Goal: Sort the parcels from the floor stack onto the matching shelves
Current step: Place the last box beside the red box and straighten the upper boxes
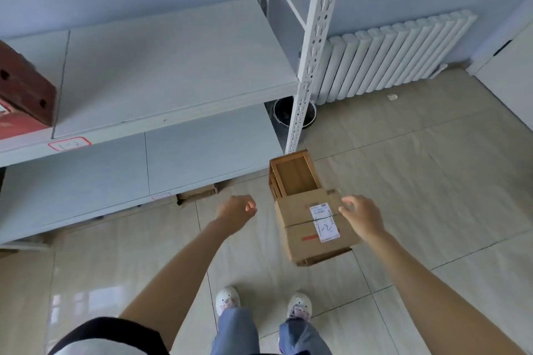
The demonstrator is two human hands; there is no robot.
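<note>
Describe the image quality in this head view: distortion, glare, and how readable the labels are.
Head view: wide-angle distortion bows the shelf upright and the radiator; window glare reflects on the floor tiles at lower left; the parcel label's handwritten mark is legible, while the red-bordered shelf label is too soft to read; both hands look slightly blurred; lighting is even and diffuse.

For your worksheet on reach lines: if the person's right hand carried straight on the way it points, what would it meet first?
Most likely the labelled cardboard parcel: the right hand reaches toward its top right edge, fingers about at it, though contact can't be judged.
</note>
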